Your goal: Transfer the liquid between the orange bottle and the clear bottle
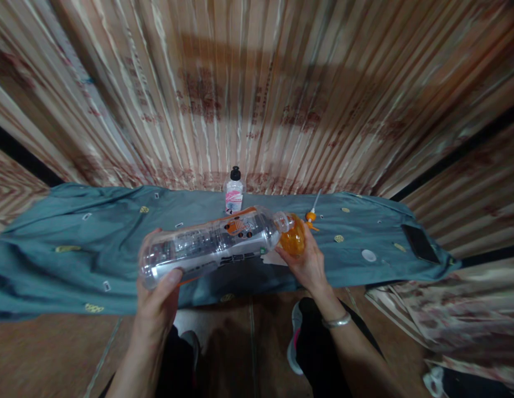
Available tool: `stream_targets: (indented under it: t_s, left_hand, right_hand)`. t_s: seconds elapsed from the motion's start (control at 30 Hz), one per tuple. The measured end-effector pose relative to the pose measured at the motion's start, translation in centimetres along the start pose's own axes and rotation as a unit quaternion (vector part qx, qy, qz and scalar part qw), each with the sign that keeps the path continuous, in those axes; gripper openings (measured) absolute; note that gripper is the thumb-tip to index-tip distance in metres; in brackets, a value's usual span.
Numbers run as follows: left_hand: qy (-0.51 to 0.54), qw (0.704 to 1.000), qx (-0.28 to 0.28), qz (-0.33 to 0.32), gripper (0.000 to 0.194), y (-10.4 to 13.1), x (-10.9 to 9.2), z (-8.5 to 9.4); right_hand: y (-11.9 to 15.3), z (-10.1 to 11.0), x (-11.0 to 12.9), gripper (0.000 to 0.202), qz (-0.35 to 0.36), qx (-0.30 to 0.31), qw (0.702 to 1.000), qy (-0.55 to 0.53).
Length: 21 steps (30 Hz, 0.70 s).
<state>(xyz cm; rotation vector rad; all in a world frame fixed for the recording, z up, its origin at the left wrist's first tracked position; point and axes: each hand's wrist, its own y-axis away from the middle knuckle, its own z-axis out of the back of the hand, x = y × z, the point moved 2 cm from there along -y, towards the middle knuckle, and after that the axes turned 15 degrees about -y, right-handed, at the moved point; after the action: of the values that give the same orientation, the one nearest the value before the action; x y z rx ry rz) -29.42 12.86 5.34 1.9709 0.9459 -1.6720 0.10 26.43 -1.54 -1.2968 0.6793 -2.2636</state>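
A large clear bottle (211, 243) with an orange print lies nearly level in the air, its neck to the right and slightly raised. My left hand (159, 287) is wrapped round its base end. My right hand (304, 260) grips a small orange bottle (292, 237), whose opening meets or nearly meets the large bottle's neck; the exact contact is too blurred to tell. Just right of it, an orange pump top (310, 217) with a pale tube lies on the cloth. A small bottle with a black cap and pink label (234, 193) stands upright behind the large bottle.
A green patterned cloth (94, 249) covers the long narrow table. At its right end lie a dark phone (420, 243) and a white round disc (368, 255). A pleated curtain (248, 99) hangs behind. Below the near edge are my feet on the tiled floor.
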Motion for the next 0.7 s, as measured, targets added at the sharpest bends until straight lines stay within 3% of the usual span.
stream_targets:
  t_s: [0.7]
  left_hand:
    - [-0.001, 1.0, 0.004, -0.016, 0.076, 0.1, 1.4, 0.3]
  right_hand:
    - [0.0, -0.1, 0.3, 0.087, -0.001, 0.003, 1.0, -0.006]
